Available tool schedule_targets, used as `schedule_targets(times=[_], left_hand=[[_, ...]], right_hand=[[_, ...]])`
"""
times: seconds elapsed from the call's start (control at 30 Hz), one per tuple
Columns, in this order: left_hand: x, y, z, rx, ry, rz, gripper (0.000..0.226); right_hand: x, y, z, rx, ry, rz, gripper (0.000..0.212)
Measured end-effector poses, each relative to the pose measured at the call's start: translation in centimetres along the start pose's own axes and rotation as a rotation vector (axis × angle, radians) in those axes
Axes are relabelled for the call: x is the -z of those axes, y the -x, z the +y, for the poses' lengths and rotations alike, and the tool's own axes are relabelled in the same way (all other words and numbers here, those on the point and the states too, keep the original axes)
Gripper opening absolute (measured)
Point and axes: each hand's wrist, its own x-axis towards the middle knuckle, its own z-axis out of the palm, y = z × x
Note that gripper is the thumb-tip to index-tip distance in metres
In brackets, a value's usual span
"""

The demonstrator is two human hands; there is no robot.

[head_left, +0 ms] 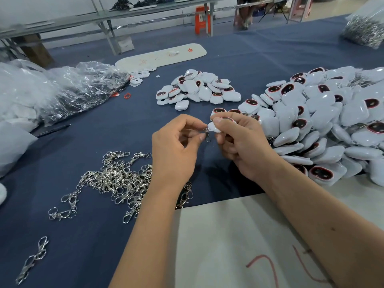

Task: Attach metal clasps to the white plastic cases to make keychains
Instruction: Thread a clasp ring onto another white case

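The right hand grips a white plastic case above the table, while the left hand pinches a metal clasp at its corner. The joining step looks underway; next, the ring probably needs threading fully through the case's loop.

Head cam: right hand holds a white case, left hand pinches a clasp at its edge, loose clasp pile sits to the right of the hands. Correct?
Not quite. In the head view the loose clasp pile lies to the left of the hands, on the blue cloth. The rest holds: the right hand holds a white case, and the left hand pinches a clasp at its edge.
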Motion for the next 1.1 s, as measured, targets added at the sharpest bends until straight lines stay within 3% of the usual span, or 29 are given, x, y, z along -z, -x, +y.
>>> schedule_targets(times=[0.4,0.5,0.63,0.73,0.83,0.97,1.1], left_hand=[[0.4,0.0,-0.7,-0.010,-0.119,-0.051,0.020],[0.7,0.1,-0.7,-0.029,-0.216,-0.094,0.017],[1.5,-0.1,-0.8,-0.030,-0.384,-0.143,0.017],[2.3,-0.3,-1.1,0.003,-0.423,-0.179,0.017],[2.1,-0.2,-1.0,0.018,-0.392,-0.159,0.021],[1.2,-0.3,-0.9,0.069,-0.112,-0.032,0.019],[0.9,-0.4,-0.8,0.140,0.182,-0.006,0.013]], right_hand=[[0.0,0.3,0.0,0.019,0.033,-0.046,0.007],[-0.4,0.6,0.4,0.145,0.182,-0.036,0.006],[-0.8,1.0,1.1,0.407,0.564,-0.136,0.019],[-0.9,0.9,1.5,0.436,0.706,-0.209,0.024],[-0.8,0.7,1.6,0.376,0.592,-0.162,0.026],[-0.5,0.3,1.1,0.254,0.268,-0.081,0.024],[-0.5,0.2,0.9,0.217,0.172,-0.095,0.033]])
